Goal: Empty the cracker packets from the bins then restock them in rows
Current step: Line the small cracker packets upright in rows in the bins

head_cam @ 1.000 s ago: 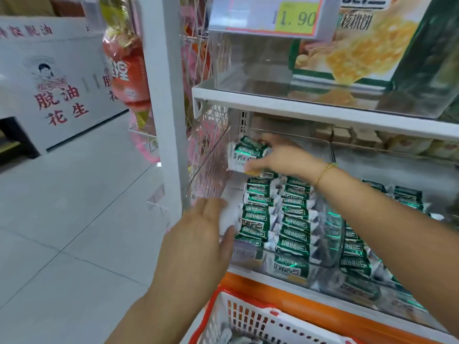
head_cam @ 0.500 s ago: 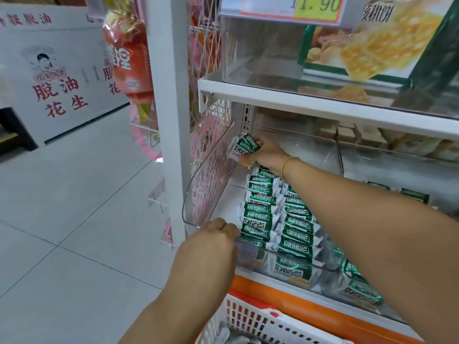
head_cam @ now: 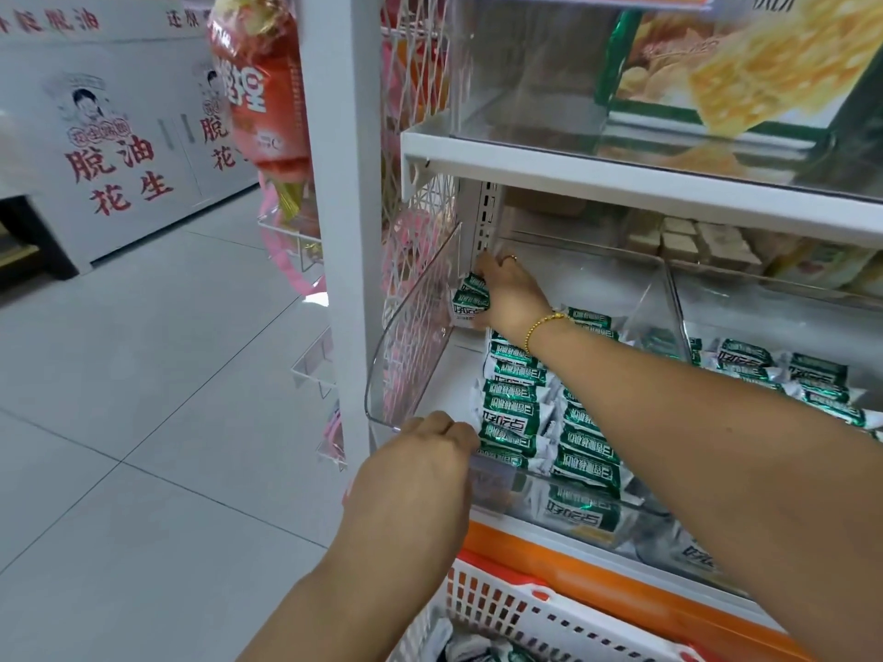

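Tiled shop aisle (head_cam: 143,422), white shelf (head_cam: 573,169): right hand (head_cam: 511,291) around cracker packets (head_cam: 470,298), left hand (head_cam: 420,470) tight on bin rim (head_cam: 377,419).

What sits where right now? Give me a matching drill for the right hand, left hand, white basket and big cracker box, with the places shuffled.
Things
1. right hand
2. left hand
3. white basket
4. cracker box

Places
A. on the upper shelf
B. at the back left of the clear bin, gripping packets
C. holding the clear bin's front rim
D. below the orange shelf edge

Pairs: 1-B, 2-C, 3-D, 4-A
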A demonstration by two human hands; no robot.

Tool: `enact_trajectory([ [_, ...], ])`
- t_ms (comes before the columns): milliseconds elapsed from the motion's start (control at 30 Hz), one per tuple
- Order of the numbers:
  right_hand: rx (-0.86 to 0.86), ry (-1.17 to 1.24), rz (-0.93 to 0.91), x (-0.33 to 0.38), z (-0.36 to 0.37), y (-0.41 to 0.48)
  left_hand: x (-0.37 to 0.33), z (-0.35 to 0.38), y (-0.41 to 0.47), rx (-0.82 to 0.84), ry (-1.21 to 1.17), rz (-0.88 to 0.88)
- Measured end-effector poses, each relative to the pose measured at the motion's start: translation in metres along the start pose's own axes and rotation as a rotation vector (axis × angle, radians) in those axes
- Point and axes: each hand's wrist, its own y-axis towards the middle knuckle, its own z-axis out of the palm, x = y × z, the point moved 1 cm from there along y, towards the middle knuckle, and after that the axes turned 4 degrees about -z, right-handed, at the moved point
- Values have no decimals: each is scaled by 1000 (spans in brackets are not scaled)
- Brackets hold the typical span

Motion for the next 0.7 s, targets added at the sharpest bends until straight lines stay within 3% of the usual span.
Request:
enact_trajectory([
  [133, 163, -47, 33, -3, 9, 7, 1, 1, -2, -28, 0, 25],
  [300, 220, -306, 19, 5, 10, -7, -1, 2, -9, -39, -8, 59],
  [400, 322, -317, 44, 15, -3, -22, -1, 2, -16, -14, -12, 79],
  [500, 251, -149, 109, 34, -41, -46, -2, 3, -24, -25, -29, 67],
  [633, 60, -82, -73, 60, -100, -115, -11, 8, -42, -176, -126, 144],
  [700, -2, 1, -152, 65, -111, -164, -10, 19, -52, -168, -112, 165],
])
